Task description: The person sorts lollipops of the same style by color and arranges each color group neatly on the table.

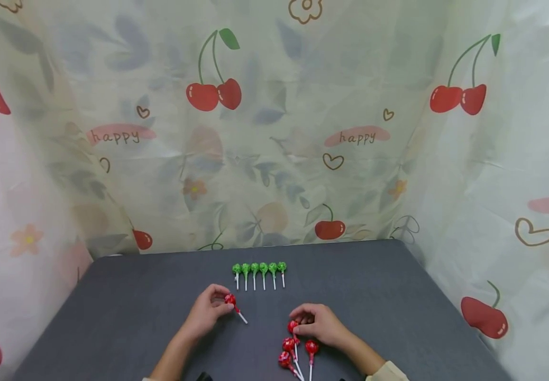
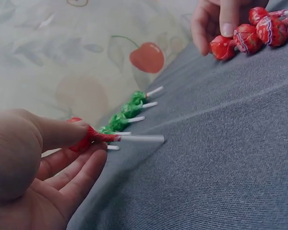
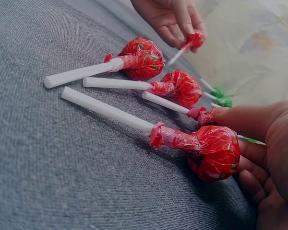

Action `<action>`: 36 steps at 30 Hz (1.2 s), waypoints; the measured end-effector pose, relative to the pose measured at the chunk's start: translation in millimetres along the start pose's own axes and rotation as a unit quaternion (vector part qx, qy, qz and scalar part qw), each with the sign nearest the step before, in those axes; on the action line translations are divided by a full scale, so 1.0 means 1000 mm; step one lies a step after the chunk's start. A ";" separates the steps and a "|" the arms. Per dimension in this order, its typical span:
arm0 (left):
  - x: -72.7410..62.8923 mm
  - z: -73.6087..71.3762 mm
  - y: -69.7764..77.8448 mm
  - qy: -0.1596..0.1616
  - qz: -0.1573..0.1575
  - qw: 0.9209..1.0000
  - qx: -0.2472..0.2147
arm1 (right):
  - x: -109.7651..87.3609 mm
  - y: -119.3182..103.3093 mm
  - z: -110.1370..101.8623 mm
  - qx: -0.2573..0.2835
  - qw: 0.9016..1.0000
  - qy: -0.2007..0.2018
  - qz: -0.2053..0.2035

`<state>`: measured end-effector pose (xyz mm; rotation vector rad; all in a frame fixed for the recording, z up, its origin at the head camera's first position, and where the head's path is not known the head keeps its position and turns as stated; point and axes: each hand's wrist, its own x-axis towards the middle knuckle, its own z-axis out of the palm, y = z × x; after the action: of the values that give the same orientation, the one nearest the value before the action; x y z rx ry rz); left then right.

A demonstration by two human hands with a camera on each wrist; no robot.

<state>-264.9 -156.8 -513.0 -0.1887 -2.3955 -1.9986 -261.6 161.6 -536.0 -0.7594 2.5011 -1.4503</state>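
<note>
Curtain [image 1: 274, 121] reading "happy" hangs behind; left grip [image 1: 209, 307] pinches one red lollipop [image 1: 230, 299], right grip [image 1: 321, 323] another lollipop [image 1: 293, 326]

In the head view, six green lollipops [image 1: 264, 269] are lying in one row toward 12 o'clock on a single dark surface [image 1: 127, 307]. Five red lollipops [image 1: 311, 347] are showing: one is sitting toward 10 o'clock in the left fingers [image 2: 86, 175], and four are grouping toward 5 o'clock, where the right fingers [image 3: 252, 187] are pinching one and three are lying loose. Eleven white sticks [image 2: 141, 139] are showing, one per lollipop. On the patterned backdrop [image 1: 274, 69], two pink patches [image 1: 121, 135] are bearing the whole word "happy".
</note>
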 end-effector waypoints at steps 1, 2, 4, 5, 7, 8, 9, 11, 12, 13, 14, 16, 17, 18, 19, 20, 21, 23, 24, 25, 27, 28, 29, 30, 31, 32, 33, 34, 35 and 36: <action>0.001 0.000 -0.001 0.002 -0.002 1.000 0.001 | 0.000 0.000 0.000 0.001 1.000 0.000 0.000; 0.002 0.000 -0.002 0.004 -0.004 1.000 0.002 | 0.000 0.000 0.000 0.001 1.000 0.000 -0.001; 0.004 0.000 -0.004 0.009 -0.006 1.000 0.006 | 0.000 -0.001 0.000 0.002 1.000 0.001 0.000; 0.005 0.000 -0.005 0.013 -0.006 1.000 0.006 | 0.000 -0.001 0.000 0.003 1.000 0.001 0.001; 0.006 0.001 -0.006 0.023 -0.002 1.000 0.011 | -0.001 -0.002 0.001 0.004 1.000 0.000 0.004; 0.006 0.002 -0.007 0.029 0.000 0.999 0.015 | -0.001 -0.002 0.001 0.004 1.000 0.000 0.003; 0.007 0.002 -0.007 0.035 0.001 0.999 0.019 | -0.001 -0.002 0.001 0.004 1.000 0.000 0.003; 0.008 0.004 -0.009 0.045 0.003 0.999 0.030 | -0.001 -0.003 0.001 0.007 1.000 0.000 0.000; 0.009 0.004 -0.010 0.048 0.004 0.998 0.036 | -0.001 -0.003 0.001 0.009 1.000 0.001 -0.003; 0.010 0.005 -0.011 0.051 0.007 0.998 0.044 | -0.001 -0.003 0.001 0.010 1.000 0.001 -0.007; 0.010 0.005 -0.012 0.054 0.011 0.997 0.054 | -0.001 -0.003 0.001 0.011 1.000 0.000 -0.008; 0.012 0.006 -0.014 0.056 0.023 0.995 0.077 | -0.001 -0.003 0.001 0.014 1.000 0.000 -0.010; 0.012 0.006 -0.015 0.055 0.032 0.994 0.089 | -0.001 -0.002 0.001 0.014 1.000 0.000 -0.008; 0.013 0.007 -0.016 0.057 0.037 0.993 0.098 | -0.001 -0.003 0.001 0.013 1.000 0.000 -0.006; 0.014 0.007 -0.017 0.058 0.043 0.991 0.108 | -0.001 -0.002 0.001 0.011 1.000 0.000 -0.002; 0.015 0.008 -0.018 0.060 0.047 0.990 0.117 | 0.000 -0.002 0.001 0.011 1.000 -0.001 0.003; 0.015 0.009 -0.019 0.062 0.050 0.989 0.123 | -0.001 -0.002 0.000 0.010 1.000 -0.001 0.006; 0.016 0.010 -0.021 0.069 0.052 0.987 0.136 | 0.000 -0.002 0.001 0.009 1.000 -0.001 0.010; 0.016 0.010 -0.022 0.073 0.050 0.986 0.140 | 0.000 -0.002 0.001 0.008 1.000 -0.001 0.011; 0.017 0.011 -0.023 0.077 0.051 0.985 0.145 | 0.000 -0.002 0.001 0.008 1.000 -0.002 0.009; 0.017 0.012 -0.025 0.082 0.056 0.983 0.152 | 0.000 -0.001 0.001 0.007 1.000 -0.001 0.007; 0.017 0.012 -0.025 0.083 0.059 0.983 0.154 | 0.000 -0.001 0.002 0.006 1.000 -0.001 0.004; 0.017 0.013 -0.026 0.084 0.063 0.982 0.155 | 0.000 -0.001 0.002 0.004 1.000 0.000 0.004; 0.018 0.013 -0.026 0.085 0.068 0.982 0.156 | 0.000 -0.001 0.002 0.003 1.000 0.001 0.003; 0.018 0.013 -0.027 0.086 0.072 0.981 0.158 | 0.000 -0.001 0.002 0.001 1.000 0.002 0.002; 0.018 0.014 -0.027 0.086 0.077 0.980 0.163 | 0.000 0.000 0.001 0.000 1.000 0.003 0.002; 0.019 0.014 -0.028 0.087 0.080 0.979 0.168 | 0.000 0.000 0.001 -0.001 1.000 0.003 0.003; 0.019 0.014 -0.029 0.089 0.081 0.978 0.173 | 0.000 0.000 0.001 -0.003 1.000 0.004 0.003; 0.019 0.015 -0.030 0.090 0.082 0.976 0.179 | 0.000 0.000 0.001 -0.003 1.000 0.004 0.004; 0.019 0.015 -0.031 0.092 0.082 0.975 0.186 | 0.000 0.000 0.001 -0.003 1.000 0.004 0.003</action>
<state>-286.3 -146.2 -544.7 -0.1772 -2.4837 -1.4023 -260.8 160.5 -536.7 -0.7498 2.5129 -1.4462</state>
